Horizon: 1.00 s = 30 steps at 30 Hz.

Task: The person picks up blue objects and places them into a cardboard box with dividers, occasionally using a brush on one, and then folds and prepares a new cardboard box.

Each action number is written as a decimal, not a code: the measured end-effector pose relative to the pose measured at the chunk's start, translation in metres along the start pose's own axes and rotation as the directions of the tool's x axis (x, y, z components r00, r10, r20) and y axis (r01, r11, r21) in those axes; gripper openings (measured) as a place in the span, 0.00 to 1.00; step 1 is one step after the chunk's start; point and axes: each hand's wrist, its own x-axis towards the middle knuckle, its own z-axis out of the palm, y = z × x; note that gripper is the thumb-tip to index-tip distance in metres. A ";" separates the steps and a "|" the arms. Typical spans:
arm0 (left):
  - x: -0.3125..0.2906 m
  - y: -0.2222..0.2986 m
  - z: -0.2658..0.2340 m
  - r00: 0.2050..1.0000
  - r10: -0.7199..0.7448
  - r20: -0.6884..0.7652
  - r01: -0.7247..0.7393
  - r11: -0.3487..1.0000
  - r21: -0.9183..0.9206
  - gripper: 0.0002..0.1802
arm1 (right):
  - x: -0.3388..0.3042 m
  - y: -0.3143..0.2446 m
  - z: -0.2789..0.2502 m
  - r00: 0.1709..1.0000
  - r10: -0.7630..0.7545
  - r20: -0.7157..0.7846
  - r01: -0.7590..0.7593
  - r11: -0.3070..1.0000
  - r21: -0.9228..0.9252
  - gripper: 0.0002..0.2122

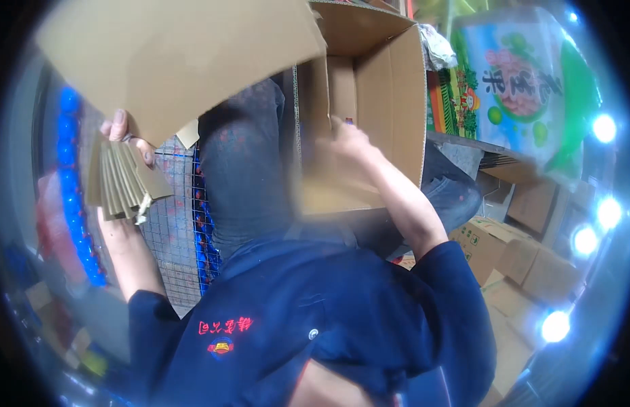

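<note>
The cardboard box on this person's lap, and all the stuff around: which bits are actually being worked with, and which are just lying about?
In use:
- open cardboard box, right hand reaching into it
- stack of folded cardboard dividers, gripped by left hand

Lying about:
- colourful printed bags, upper right
- closed cartons, lower right
- wire mesh rack

A wire mesh rack [172, 230] is seen left; stacked cardboard boxes [525, 264] right, seemingly under bright lamps [603, 127].

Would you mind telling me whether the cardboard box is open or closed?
Open: the cardboard box shows its bare inner walls, and the right hand reaches inside.
</note>
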 end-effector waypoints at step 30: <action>-0.122 -0.064 0.090 0.689 -0.106 0.717 0.090 0.994 0.061 0.43 | -0.015 0.101 -0.015 0.940 0.188 -0.283 -0.152 0.978 0.144 0.18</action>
